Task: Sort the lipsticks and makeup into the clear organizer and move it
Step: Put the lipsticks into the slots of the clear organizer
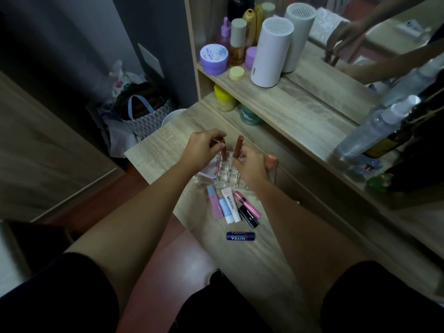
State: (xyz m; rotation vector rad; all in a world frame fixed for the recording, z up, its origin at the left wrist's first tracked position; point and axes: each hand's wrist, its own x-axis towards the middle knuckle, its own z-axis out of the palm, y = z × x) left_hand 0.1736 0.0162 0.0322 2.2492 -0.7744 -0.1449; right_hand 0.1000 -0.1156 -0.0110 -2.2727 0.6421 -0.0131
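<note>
— Wood-grain vanity top (252, 255) runs across our view, with a shelf (295, 102) above it and a mirror at the far right. Where do we have the organizer?

— Our clear organizer (227, 173) sits on the vanity top right under our hands, its grid of small compartments showing between our wrists.

— And our hands?

— Our left hand (201, 150) is pinched closed on a dark red lip tube (55, 150) — rather, that tube (55, 150) reads wrong; we mean the dark red lip tube (223, 150), held upright with its lower end down in a back compartment. Our right hand (251, 164) grips a brown-red lip tube (238, 146), also upright, in a compartment just beside the first. Both grips are narrow, fingers closed around the tubes.

— What waits outside the grid?

— Just in front of the organizer lie five pieces side by side: a pink tube (215, 203), a pale blue tube (225, 210), a white tube (232, 205) printed with "LIPS", a black lipstick (248, 217) and a pink metallic lipstick (247, 204). Nearer to us, apart from that row, a dark blue Nivea stick (240, 236) lies crosswise.

— And on the shelf?

— A white cylinder (271, 51), a lilac jar (213, 58) and several bottles. We cannot tell what the small pale item at the organizer's left edge is.
</note>
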